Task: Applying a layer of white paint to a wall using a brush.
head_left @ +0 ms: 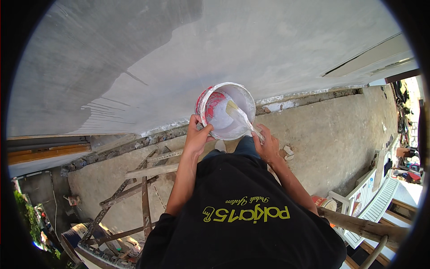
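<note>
A round paint bucket [245,99], whitish inside with red patches on its wall, is held up in front of me with its mouth toward me. My left hand [196,136] grips its near left rim, fingers on the outside. In my right hand [267,144] is the handle of a flat paintbrush [242,117], coated in pale paint. Its yellowish bristles are inside the bucket, pointing up and left. Whether they touch the paint I cannot tell. Beyond the bucket is a grey wall [286,49], with a darker, wet-looking area at upper left and drips running from its edge.
Wooden scaffolding [145,197] stands at lower left, with a plank [152,171] close to my left forearm. A thick pole [365,229] and a paint pail [330,205] are at lower right. White slatted furniture [374,204] lies farther right. Concrete floor [322,130] stretches along the wall's base.
</note>
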`<state>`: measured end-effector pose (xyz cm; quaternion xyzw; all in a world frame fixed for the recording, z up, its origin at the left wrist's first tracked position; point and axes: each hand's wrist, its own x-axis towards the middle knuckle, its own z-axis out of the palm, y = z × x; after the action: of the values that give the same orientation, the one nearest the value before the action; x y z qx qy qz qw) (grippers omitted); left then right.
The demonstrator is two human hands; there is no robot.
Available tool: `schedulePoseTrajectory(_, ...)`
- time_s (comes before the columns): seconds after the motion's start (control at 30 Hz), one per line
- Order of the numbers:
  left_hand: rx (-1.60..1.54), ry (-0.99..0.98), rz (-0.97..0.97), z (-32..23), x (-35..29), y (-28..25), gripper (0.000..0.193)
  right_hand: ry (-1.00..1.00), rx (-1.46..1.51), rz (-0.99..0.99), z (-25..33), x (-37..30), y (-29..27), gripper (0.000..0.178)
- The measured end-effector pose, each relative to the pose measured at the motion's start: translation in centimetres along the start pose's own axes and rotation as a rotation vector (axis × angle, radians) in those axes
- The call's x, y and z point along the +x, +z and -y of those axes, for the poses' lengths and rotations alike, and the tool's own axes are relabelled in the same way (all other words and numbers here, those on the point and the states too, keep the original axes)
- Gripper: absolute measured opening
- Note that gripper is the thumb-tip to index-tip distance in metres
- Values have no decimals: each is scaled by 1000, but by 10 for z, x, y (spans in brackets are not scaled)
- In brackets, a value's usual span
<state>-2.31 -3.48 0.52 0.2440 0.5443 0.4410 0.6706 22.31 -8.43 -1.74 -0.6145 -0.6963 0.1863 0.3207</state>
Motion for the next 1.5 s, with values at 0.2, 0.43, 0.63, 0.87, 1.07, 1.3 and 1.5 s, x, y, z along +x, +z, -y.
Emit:
schedulePoseTrajectory(0.2,-6,24,42,2,0,6,27,6,42,-5,1,-4,-3,31)
schedulePoseTrajectory(0.43,54,16,-1,8,1,6,30,63,45,58,-6,-10,-3,26)
schedulePoseTrajectory(0.63,28,15,-17,10,4,5,31,104,63,52,-3,-6,-2,24)
schedulePoseTrajectory(0.87,12,9,-17,12,6,4,33,-3,56,-37,-14,-9,8,22)
schedulePoseTrajectory(1.07,9,12,3,13,12,0,34,-17,70,-82,-15,-9,14,21)
schedulePoseTrajectory(1.3,-3,-12,2,9,14,-4,32,-29,109,-82,-12,-4,20,21)
schedulePoseTrajectory(1.5,5,19,-13,9,17,-10,33,-2,112,-75,-8,1,20,20)
